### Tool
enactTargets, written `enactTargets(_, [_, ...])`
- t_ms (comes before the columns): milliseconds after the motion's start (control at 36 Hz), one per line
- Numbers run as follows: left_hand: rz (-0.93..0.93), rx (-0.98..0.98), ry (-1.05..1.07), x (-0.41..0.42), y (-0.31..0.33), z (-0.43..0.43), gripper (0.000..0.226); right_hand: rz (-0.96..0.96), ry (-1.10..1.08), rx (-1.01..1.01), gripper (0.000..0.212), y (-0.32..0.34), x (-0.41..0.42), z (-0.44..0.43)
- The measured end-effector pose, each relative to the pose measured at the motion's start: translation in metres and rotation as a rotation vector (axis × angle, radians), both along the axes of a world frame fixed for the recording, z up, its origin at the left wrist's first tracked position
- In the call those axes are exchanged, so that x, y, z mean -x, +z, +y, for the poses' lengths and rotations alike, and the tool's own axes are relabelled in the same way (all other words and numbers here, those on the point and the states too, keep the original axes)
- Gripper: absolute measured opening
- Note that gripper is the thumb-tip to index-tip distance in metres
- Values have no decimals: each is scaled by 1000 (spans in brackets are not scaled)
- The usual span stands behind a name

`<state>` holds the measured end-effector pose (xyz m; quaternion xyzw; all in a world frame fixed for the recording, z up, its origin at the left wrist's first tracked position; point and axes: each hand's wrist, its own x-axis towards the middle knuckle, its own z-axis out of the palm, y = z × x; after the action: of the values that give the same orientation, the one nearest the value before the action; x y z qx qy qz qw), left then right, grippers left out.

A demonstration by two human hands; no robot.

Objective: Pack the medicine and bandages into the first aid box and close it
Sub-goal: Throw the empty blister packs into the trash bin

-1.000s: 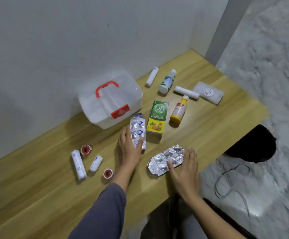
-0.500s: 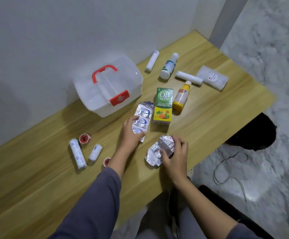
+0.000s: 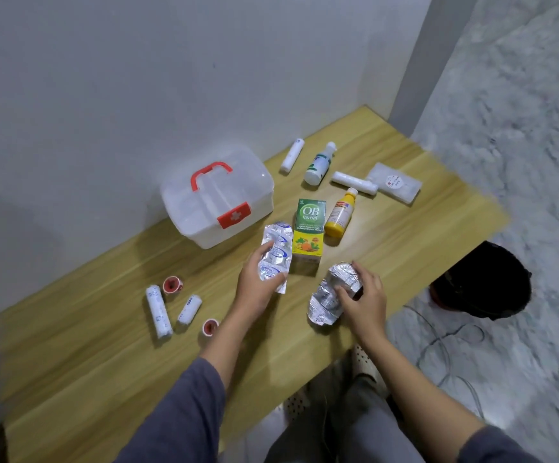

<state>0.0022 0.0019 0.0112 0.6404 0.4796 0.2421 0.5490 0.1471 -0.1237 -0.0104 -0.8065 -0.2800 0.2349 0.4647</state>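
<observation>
On table (image 3: 405,248): two foil blister packs, left hand (image 3: 254,289) fingers clamped on one (image 3: 275,259), right hand (image 3: 363,304) on other (image 3: 331,295).

There is only one view, from a wide-angle camera worn on the person's head, so nothing is shared with a second camera. It looks forward and steeply down onto the light wooden desk (image 3: 88,345), which runs slantwise through the picture from lower left to upper right. The plain grey wall (image 3: 138,78) behind the desk fills the upper left, and the mottled grey floor (image 3: 521,128) runs down the right edge. The camera sits close: both forearms enter from the bottom edge, and the clear plastic first aid box with a red handle (image 3: 218,198) lies near the middle, at arm's reach. The edges bend and blur somewhat.
</observation>
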Motion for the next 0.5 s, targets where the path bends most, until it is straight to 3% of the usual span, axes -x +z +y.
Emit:
enactTargets(250, [-167, -118, -68, -98, 55, -4, 63, -100, -197, -59, 48, 37, -100, -24])
enactTargets(500, [-178, -168, -355, -267, 65, -30, 61, -160, -436, -66, 48, 43, -247, -79])
